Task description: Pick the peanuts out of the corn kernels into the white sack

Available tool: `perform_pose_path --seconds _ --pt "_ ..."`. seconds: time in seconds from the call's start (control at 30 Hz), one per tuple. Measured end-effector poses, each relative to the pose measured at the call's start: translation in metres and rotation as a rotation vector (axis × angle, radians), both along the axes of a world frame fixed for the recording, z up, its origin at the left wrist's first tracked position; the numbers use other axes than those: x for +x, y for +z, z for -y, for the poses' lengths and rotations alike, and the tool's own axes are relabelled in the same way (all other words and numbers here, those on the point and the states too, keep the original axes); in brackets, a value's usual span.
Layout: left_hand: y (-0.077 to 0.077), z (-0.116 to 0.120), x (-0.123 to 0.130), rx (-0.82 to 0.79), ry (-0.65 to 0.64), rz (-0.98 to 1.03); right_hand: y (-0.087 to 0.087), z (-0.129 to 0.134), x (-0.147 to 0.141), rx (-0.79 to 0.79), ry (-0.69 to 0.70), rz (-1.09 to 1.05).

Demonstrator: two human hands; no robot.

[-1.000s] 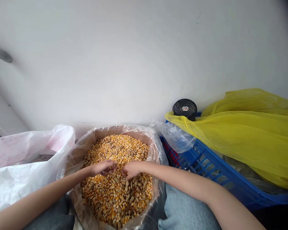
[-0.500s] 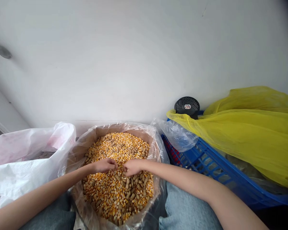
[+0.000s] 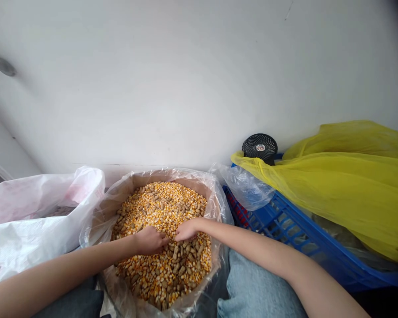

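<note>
A cardboard box (image 3: pixel 119 207) lined with clear plastic sits between my knees, heaped with dried yellow-orange corn kernels (image 3: pixel 162 210) mixed with brown peanuts in their shells (image 3: pixel 175 260). My left hand (image 3: pixel 151 240) rests on the grain near the middle of the box, its fingers pressed down among the kernels. My right hand (image 3: pixel 187 229) is just beside it, fingertips nearly touching my left hand and dipping into the mix. Buried fingertips hide whether either hand holds anything.
A white woven sack (image 3: pixel 29 234) with a pink-printed liner stands to the left of the box. On the right are a blue plastic crate (image 3: pixel 285 225), a clear plastic bag (image 3: pixel 245 187), a yellow plastic bag (image 3: pixel 338 190) and a small black fan (image 3: pixel 259 148), all against a white wall (image 3: pixel 152 79).
Both hands have moved slightly lower and down into the grain, and my left hand has shifted right toward my right hand. The view has tilted slightly.
</note>
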State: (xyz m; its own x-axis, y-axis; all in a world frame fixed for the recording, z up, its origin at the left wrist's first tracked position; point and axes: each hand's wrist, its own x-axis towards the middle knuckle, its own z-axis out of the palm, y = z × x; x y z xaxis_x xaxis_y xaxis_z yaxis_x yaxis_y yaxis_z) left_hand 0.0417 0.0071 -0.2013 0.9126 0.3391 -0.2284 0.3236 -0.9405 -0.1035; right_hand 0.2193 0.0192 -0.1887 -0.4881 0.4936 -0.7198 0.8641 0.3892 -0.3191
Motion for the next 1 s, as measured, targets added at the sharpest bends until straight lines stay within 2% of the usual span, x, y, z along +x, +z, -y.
perform_pose_path --seconds 0.2,0.3,0.4,0.5,0.6,0.73,0.93,1.0 --pt "-0.003 -0.004 0.0 -0.019 0.069 -0.035 0.001 -0.001 0.001 0.093 0.018 -0.007" --pt "-0.001 -0.008 -0.003 -0.098 0.149 0.009 0.005 -0.001 0.002 0.134 0.035 -0.038" --pt "0.003 -0.013 -0.006 -0.322 0.292 0.1 0.007 -0.001 0.004 0.155 0.04 -0.046" --pt "0.008 -0.022 -0.008 -0.615 0.416 0.288 0.006 -0.002 0.005 0.138 0.035 -0.03" --pt "0.007 -0.029 -0.011 -0.918 0.559 0.467 0.003 -0.003 0.004 0.14 0.022 -0.017" --pt "0.005 -0.034 -0.016 -1.258 0.735 0.571 0.003 -0.003 0.003 0.165 0.008 -0.021" --pt "0.021 -0.033 -0.021 -1.613 0.754 0.657 0.001 -0.004 0.003 0.138 -0.033 -0.004" --pt "0.027 -0.033 -0.021 -1.663 0.762 0.695 0.0 -0.004 0.004 0.081 -0.051 0.01"
